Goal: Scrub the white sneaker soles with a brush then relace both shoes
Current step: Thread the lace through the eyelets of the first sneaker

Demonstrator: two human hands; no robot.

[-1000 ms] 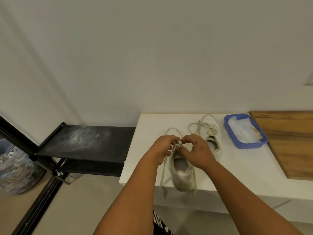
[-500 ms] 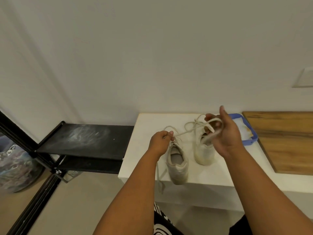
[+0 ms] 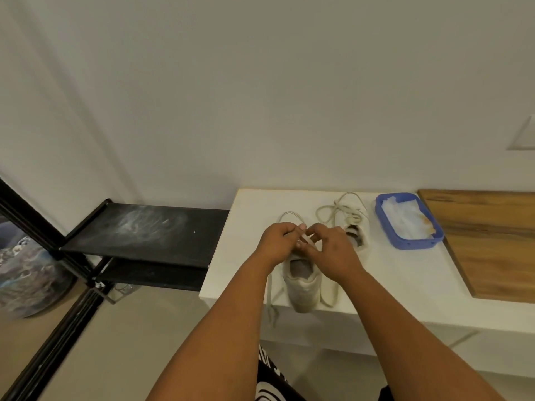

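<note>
Sneaker (image 3: 302, 287) off-white, heel overhanging table (image 3: 243, 256) — both hands' fingers (image 3: 289, 231) pinching its lace (image 3: 291, 217).

both hands (image 3: 307, 248) pinching laces (image 3: 292, 219), near sneaker (image 3: 302, 282), white table (image 3: 405, 279)

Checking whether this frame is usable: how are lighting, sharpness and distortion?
Head view: dim, even, warm light, no glare; both hands, left and right, and the near sneaker look slightly soft; wide-angle lens bends the black rack and the white table's edge.
</note>
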